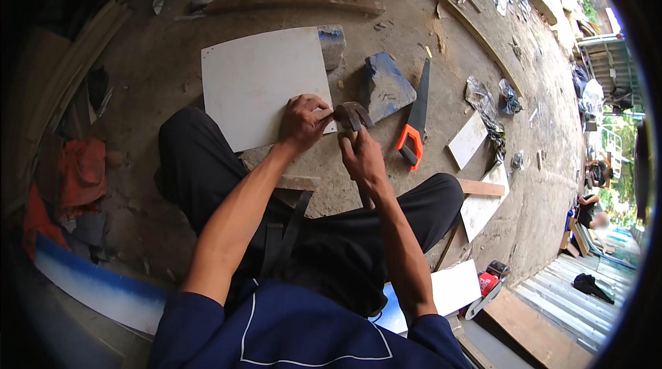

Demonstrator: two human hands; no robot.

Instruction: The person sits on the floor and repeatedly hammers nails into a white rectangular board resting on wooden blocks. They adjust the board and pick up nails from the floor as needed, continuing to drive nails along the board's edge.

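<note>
A white panel (258,83) lies in front of my knees, with small dark marks at its corners. My left hand (307,121) rests on the panel's right edge, thumb and fingers pinched together. Whatever is between those fingertips is too small to make out. Close beside them is the head of a claw hammer (353,116), just past the panel's near right corner. My right hand (363,159) is wrapped round the hammer's wooden handle, high up near the head. Under the panel's far right corner shows a worn block (332,48) with blue paint.
To the right lie a blue-stained block (387,86) and a handsaw (418,110) with an orange handle. Farther right are white offcuts (467,140), crumpled plastic (483,100) and a long wood strip (479,41). A red power tool (488,285) sits low right; orange cloth (83,176) lies left.
</note>
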